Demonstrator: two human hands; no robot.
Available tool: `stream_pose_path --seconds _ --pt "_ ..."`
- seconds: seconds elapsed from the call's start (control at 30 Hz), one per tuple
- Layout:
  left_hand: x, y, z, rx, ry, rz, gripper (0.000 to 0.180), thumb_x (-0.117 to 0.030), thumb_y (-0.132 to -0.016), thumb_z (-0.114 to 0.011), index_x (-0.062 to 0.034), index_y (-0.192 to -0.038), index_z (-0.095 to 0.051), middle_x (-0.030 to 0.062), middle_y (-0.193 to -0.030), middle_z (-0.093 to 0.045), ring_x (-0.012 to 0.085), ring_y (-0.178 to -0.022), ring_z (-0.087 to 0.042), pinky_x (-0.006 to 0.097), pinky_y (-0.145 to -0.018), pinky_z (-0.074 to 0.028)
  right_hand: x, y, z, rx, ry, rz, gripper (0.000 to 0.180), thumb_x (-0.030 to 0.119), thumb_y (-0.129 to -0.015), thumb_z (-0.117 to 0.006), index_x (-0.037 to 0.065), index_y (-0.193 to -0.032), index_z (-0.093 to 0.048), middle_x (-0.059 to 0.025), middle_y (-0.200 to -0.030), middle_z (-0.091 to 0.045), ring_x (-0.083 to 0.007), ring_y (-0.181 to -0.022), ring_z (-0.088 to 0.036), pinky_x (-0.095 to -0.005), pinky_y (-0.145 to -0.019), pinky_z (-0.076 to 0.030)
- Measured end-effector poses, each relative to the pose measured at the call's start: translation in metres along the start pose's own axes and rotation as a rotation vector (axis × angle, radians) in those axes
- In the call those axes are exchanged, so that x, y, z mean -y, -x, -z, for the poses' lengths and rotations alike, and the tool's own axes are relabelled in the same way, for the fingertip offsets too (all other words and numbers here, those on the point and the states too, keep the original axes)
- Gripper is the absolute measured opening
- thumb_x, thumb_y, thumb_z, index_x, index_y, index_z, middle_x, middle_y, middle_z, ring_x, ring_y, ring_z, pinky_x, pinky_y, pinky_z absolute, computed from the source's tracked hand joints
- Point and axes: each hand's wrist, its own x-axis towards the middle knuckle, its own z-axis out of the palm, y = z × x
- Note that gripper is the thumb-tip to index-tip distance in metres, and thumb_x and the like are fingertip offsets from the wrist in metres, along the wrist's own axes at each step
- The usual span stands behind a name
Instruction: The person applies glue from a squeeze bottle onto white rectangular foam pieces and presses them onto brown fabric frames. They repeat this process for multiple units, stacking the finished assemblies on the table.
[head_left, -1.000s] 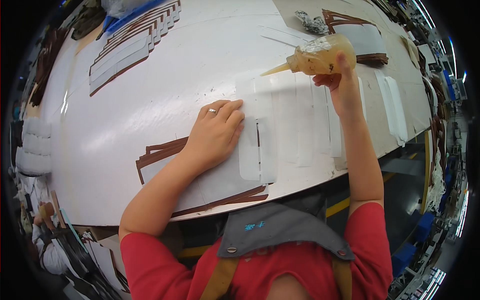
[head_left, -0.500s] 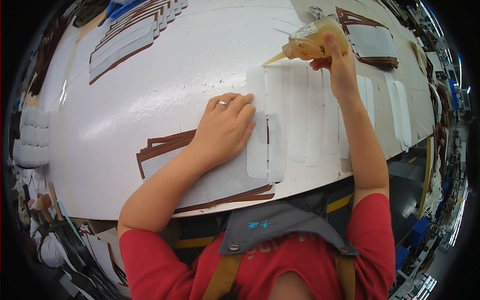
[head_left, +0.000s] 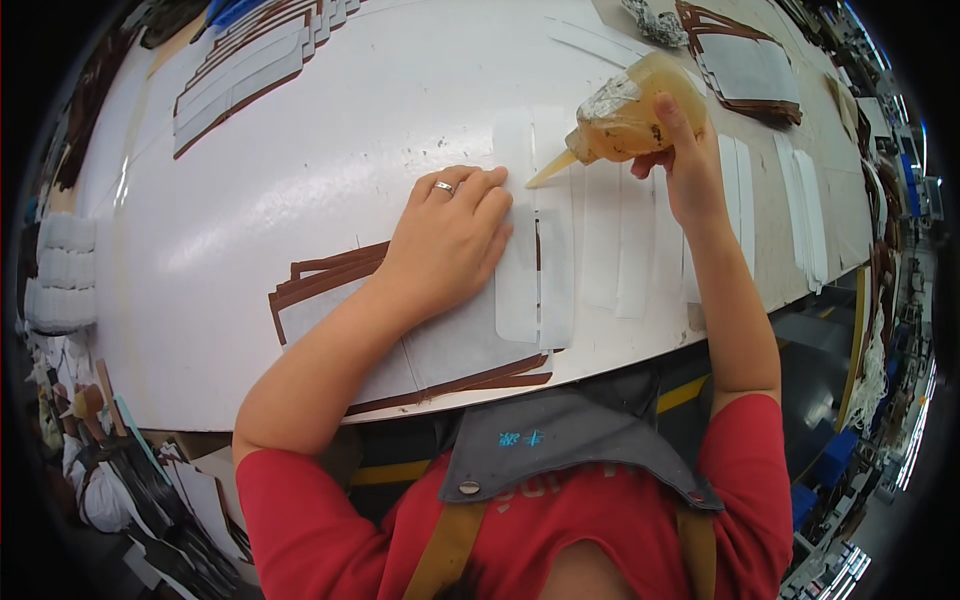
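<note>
From the head view, the left hand (head_left: 450, 240) lies flat and spread, palm down, a ring on one finger, grasping nothing, only pressing on a white strip (head_left: 517, 240) on the white worktable (head_left: 300, 140). Its forearm runs back toward the lower left. Just right of those fingertips, the right hand (head_left: 690, 165) is clenched around a squeeze bottle (head_left: 625, 115), thumb up over its side, wrist bent, forearm coming straight up from the lower edge. The bottle is soft, translucent, filled with amber liquid, tipped over so its pale pointed nozzle slants down and left, the tip right at the top of the strip beside the left fingers. The strip is long, narrow, with rounded ends, and a second like it sits touching on the right. Under the left wrist lie brown-edged pieces (head_left: 330, 290). More white strips (head_left: 630, 250) lie below the bottle hand
</note>
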Motion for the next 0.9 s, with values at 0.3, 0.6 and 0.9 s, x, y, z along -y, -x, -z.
stream_pose_path --seconds 0.3,0.6,0.9 --pt "-0.001 0.0 0.0 -0.027 -0.022 -0.015 0.019 -0.012 -0.079 -0.057 -0.0041 -0.096 -0.052 0.0102 -0.115 -0.053 0.0286 -0.107 -0.048 0.039 -0.091 -0.035 0.006 0.053 0.001 0.006 -0.033 -0.075 0.054 0.043 -0.082 -0.061 -0.002 -0.106 -0.045 -0.0097 -0.08 -0.056 -0.0141 -0.051 -0.055 -0.0222 -0.039 -0.043" --pt "0.0 0.001 -0.002 -0.02 -0.018 -0.003 0.017 -0.013 -0.08 -0.056 -0.0056 -0.095 -0.052 0.0088 -0.115 -0.053 0.0297 -0.108 -0.047 0.04 -0.089 -0.036 0.007 0.091 -0.001 0.072 -0.132 -0.223 0.06 0.05 -0.081 -0.058 0.0 -0.112 -0.044 -0.0083 -0.087 -0.056 -0.0127 -0.061 -0.057 -0.0219 -0.04 -0.042" --pt "-0.001 0.0 0.002 0.003 -0.009 -0.005 0.025 -0.021 -0.078 -0.061 -0.0034 -0.094 -0.053 0.0107 -0.117 -0.052 0.0304 -0.109 -0.046 0.039 -0.091 -0.035 0.0 -0.018 0.021 -0.07 -0.012 0.087 0.055 0.053 -0.081 -0.056 0.004 -0.105 -0.051 -0.0052 -0.084 -0.058 -0.0109 -0.063 -0.054 -0.0231 -0.051 -0.044"
